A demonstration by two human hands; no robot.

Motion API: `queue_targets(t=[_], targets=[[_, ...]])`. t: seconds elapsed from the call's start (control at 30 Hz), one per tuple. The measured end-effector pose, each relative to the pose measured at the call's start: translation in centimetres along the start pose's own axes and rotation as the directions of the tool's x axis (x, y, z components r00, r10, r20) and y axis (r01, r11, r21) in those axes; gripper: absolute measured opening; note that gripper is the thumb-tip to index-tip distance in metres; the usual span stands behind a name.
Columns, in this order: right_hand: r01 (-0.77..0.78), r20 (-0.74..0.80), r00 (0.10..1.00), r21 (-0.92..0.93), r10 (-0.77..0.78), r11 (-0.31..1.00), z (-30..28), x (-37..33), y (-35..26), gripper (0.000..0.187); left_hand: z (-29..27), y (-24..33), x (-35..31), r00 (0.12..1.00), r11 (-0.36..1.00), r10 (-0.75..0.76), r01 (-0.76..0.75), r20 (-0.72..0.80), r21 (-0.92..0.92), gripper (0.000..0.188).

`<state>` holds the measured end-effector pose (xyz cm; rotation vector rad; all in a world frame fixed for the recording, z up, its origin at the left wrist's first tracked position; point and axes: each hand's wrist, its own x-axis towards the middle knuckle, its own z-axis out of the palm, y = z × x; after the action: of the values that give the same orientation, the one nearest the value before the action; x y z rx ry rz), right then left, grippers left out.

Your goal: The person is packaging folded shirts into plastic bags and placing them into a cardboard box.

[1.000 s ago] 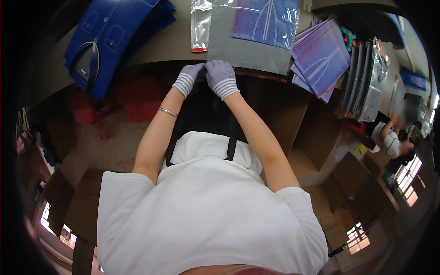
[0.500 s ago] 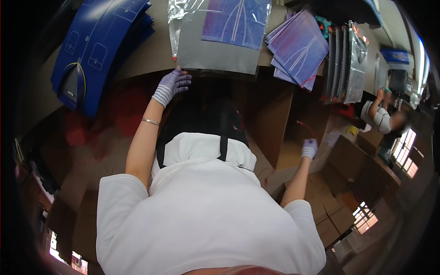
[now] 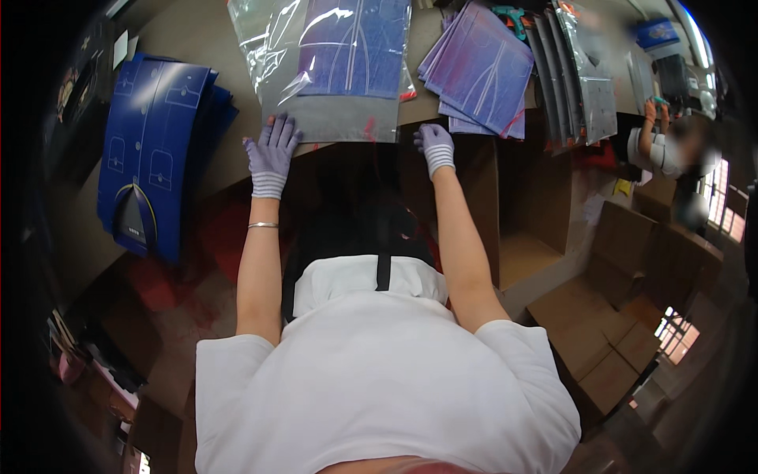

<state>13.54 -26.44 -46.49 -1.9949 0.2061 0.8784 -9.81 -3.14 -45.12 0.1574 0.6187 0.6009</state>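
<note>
A grey bag (image 3: pixel 347 114) with a blue-purple printed panel and a shiny clear film lies at the table's near edge. My left hand (image 3: pixel 272 158), in a pale purple glove with a striped cuff, is open with its fingers spread over the bag's near left corner. Beside the near right corner is my right hand (image 3: pixel 435 146), gloved alike, its fingers curled in. What they hold, if anything, is hidden. A small red strip (image 3: pixel 369 128) shows at the bag's near edge between the hands.
Blue printed folded sheets (image 3: pixel 150 142) are stacked at left. To the right lie purple-blue printed panels (image 3: pixel 482 67), a green tool (image 3: pixel 509 20) and a row of grey bags (image 3: pixel 553 75). Cardboard boxes (image 3: pixel 600 324) stand below at right. Another person (image 3: pixel 663 154) works farther right.
My right hand has come from the lower right, near the boxes and a red strip, up to the table edge. My left hand now lies spread on the bag's corner. The view has shifted.
</note>
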Motion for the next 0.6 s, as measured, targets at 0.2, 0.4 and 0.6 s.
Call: queue_targets(t=[0.2, 0.4, 0.6], targets=[[0.57, 0.145, 0.813, -0.395, -0.564, 0.72, 6.2, -7.4, -5.4, 0.022, -2.9, 2.6, 0.6, 0.987, 0.85, 0.012, -0.093, 0.157, 0.519, 0.047], [0.896, 0.265, 0.439, -0.06, -0.859, 0.439, -5.2, -22.0, -13.5, 0.021, 28.5, 3.5, -7.9, 0.322, -0.633, -0.295, -0.771, 0.899, 0.068, 0.055], [0.821, 0.034, 0.57, -0.066, -0.821, 0.567, -13.6, -21.7, -3.8, 0.017, 36.6, 0.4, -9.7, 0.254, -0.421, -0.647, -0.905, 0.719, -0.06, 0.017]])
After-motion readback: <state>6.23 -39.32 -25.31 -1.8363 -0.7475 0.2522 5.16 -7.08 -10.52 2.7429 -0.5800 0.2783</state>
